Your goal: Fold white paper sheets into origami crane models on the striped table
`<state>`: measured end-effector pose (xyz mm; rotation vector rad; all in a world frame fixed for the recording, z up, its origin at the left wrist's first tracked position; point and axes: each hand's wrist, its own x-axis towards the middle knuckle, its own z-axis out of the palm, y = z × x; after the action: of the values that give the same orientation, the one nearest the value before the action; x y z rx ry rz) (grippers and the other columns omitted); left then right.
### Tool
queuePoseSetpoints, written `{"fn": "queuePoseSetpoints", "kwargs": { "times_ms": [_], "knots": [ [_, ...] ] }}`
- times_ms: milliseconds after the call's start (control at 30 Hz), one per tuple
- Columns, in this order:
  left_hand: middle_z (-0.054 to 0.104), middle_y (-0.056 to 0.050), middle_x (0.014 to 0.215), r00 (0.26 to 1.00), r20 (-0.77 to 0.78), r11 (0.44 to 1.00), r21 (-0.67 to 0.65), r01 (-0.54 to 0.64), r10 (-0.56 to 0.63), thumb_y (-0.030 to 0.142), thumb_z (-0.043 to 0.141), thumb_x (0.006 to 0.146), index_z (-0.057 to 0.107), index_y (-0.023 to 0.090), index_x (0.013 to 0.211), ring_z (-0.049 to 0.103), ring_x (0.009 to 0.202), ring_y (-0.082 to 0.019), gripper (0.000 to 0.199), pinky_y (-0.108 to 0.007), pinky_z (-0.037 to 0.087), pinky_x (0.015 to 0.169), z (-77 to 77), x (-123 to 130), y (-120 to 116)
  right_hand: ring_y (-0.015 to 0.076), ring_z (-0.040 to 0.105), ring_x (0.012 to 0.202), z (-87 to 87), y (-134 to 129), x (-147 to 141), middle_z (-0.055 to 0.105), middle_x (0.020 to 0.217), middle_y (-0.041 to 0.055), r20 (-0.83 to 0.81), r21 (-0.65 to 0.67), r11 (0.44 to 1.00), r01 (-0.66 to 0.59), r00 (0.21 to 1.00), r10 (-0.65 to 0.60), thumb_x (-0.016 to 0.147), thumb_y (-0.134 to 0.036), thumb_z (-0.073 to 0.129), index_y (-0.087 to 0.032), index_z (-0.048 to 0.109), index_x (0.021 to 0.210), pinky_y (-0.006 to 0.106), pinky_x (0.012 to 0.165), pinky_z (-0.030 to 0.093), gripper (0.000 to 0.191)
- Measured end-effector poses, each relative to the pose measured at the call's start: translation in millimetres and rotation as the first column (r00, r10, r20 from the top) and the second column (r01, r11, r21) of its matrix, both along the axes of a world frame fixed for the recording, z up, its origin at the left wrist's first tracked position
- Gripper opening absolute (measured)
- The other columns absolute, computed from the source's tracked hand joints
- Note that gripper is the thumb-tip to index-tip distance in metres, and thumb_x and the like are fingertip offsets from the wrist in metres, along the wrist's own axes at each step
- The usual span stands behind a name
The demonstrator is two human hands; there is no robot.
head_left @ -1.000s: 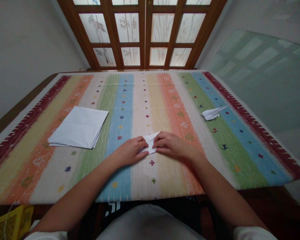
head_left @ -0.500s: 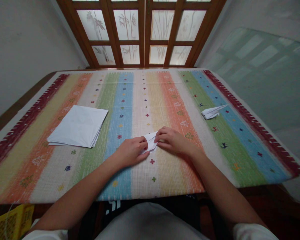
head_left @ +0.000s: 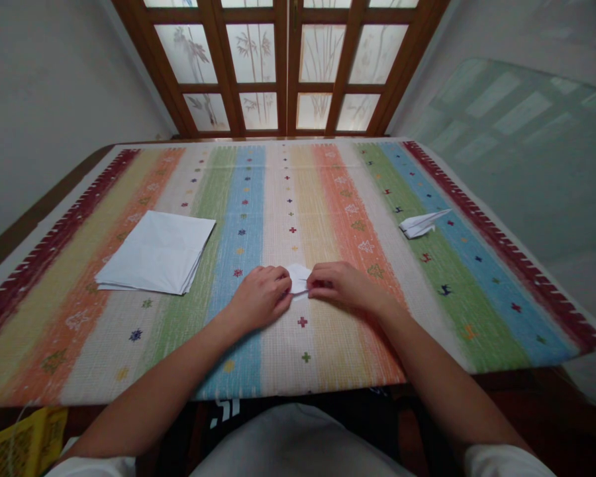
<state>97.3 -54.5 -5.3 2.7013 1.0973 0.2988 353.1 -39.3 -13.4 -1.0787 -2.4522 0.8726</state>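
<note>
A small folded piece of white paper (head_left: 298, 279) lies on the striped cloth between my hands. My left hand (head_left: 261, 298) presses its left side, with the fingertips at the paper's edge. My right hand (head_left: 340, 285) pinches its lower right side between fingers and thumb. Part of the paper is hidden under my fingers. A stack of white paper squares (head_left: 155, 252) lies to the left of my left hand, and a finished white paper plane (head_left: 420, 223) lies to the right, out of reach of my fingers.
A striped woven cloth (head_left: 273, 199) with small motifs covers the table. Frosted glass doors in a wooden frame (head_left: 283, 66) stand beyond its far edge. A yellow printed packet (head_left: 24, 444) sits low at the left, below the table edge.
The folded paper now looks smaller and more rounded, with its pointed tip folded in. My hands have drawn closer around it. The stack and the paper plane have not moved.
</note>
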Motion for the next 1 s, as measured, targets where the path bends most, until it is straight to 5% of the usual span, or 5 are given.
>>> {"fn": "queuePoseSetpoints", "kwargs": {
  "times_ms": [233,367,600,833,1000],
  "knots": [
    [0.075,-0.012,0.104,0.990,0.064,0.991,-0.056,-0.123,0.126,0.038,0.061,0.104,0.074,0.016,0.083,0.067,0.089,-0.024,0.033,-0.040,0.053,0.084,-6.7,3.4,-0.5,0.0149,0.063,0.075,-2.5,2.0,-4.6,0.071,0.084,0.0018,-0.099,-0.108,0.982,0.152,0.982,-0.163,0.087,-0.020,0.081,-0.019,0.072,0.084,0.026,0.070,0.045,0.010],
    [0.075,-0.012,0.103,0.980,0.076,0.981,-0.066,-0.180,0.185,0.036,0.061,0.104,0.075,0.016,0.085,0.067,0.089,-0.024,0.031,-0.040,0.054,0.084,-11.5,6.3,0.5,0.0149,0.063,0.075,-5.0,4.0,-6.1,0.071,0.083,0.0008,-0.115,-0.188,0.962,0.196,0.969,-0.220,0.086,-0.017,0.082,-0.018,0.074,0.089,0.026,0.070,0.045,0.009],
    [0.074,-0.010,0.103,0.972,0.114,0.978,-0.048,-0.202,0.206,0.027,0.066,0.101,0.072,0.017,0.098,0.067,0.095,-0.026,0.012,-0.041,0.056,0.087,-13.9,10.2,2.1,0.0157,0.059,0.076,-11.7,5.3,-6.9,0.070,0.091,0.0022,-0.069,-0.124,0.940,0.317,0.942,-0.327,0.077,-0.014,0.089,-0.018,0.075,0.103,0.028,0.070,0.044,0.030],
    [0.066,-0.012,0.129,0.954,0.218,0.973,-0.146,-0.177,0.206,0.020,0.061,0.100,0.070,0.017,0.110,0.069,0.096,-0.021,0.013,-0.038,0.060,0.088,-19.9,11.0,0.3,0.0161,0.064,0.075,-9.2,4.5,-7.5,0.075,0.089,0.0045,-0.080,-0.124,0.943,0.309,0.944,-0.320,0.094,-0.018,0.075,-0.018,0.076,0.105,0.028,0.071,0.047,0.012],
    [0.059,-0.013,0.149,0.960,0.219,0.977,-0.164,-0.139,0.173,0.019,0.062,0.097,0.066,0.019,0.118,0.071,0.105,-0.022,0.021,-0.042,0.060,0.097,-21.2,9.2,4.4,0.0175,0.066,0.078,-9.8,3.9,-12.0,0.077,0.093,0.0061,-0.034,-0.038,0.937,0.347,0.937,-0.348,0.090,-0.015,0.076,-0.019,0.079,0.108,0.029,0.075,0.049,0.018]
  ]
}}
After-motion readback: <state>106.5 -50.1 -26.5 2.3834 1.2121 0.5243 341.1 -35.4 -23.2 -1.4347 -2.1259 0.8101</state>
